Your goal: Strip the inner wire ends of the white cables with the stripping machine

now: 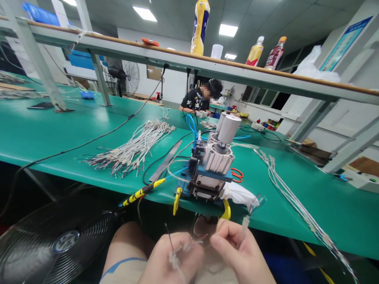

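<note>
Fingers of the left hand (174, 256) curl round a thin white cable (174, 262), a dark wire sticking up from it; blur hides exactly which fingertips grip. On the right hand (241, 248), thumb and forefinger are pressed together, and a second cable end (246, 223) with bared wires rises from among the fingers; whether the tips also pinch a wire, I cannot tell. Both hands and their cables are above the lap, just off the near edge of the green table (100, 122). Beyond them stands a pneumatic press (218, 157). Left of it lie a steel ruler (166, 161) and a heaped bundle of white cables (136, 146); to the right, a long row of cables (291, 201) stretches toward the near edge. A black fan (66, 241) is at near left. A co-worker (197, 100) sits at the far side.
</note>
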Tool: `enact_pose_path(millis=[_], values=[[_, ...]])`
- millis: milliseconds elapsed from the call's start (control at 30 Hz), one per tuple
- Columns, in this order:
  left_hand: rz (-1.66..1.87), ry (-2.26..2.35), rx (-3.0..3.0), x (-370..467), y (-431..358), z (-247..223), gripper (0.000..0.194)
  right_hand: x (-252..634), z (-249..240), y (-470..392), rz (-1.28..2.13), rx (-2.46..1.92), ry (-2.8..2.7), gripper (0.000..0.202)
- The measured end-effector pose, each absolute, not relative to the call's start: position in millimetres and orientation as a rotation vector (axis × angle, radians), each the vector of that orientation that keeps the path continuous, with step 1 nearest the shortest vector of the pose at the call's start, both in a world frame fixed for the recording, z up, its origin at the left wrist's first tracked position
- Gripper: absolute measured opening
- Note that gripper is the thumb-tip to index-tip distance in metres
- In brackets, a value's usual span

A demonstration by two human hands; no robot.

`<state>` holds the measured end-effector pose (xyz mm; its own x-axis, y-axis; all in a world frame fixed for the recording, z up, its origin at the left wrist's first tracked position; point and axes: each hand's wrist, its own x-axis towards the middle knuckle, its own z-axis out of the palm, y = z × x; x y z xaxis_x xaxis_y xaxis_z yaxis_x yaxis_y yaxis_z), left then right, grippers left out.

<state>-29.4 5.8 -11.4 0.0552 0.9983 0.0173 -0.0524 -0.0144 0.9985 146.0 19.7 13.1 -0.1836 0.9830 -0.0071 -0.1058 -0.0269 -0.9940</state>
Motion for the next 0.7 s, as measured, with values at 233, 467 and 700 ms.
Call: enact_pose_path(millis=[233, 467, 700], values=[[1.165, 1.059, 1.174, -27, 15, -11, 0.046, 139, 8, 18, 1.151, -1.086, -1.417, 0.038], [1.095, 0.99, 1.319, -23, 14, -4, 0.044, 133, 1, 20, 1.108, -1.104, -1.308, 0.036], [1.095, 1.022, 1.131, -19, 13, -12, 0.055, 132, 11, 22, 1.288, -1.029, -1.231, 0.04]])
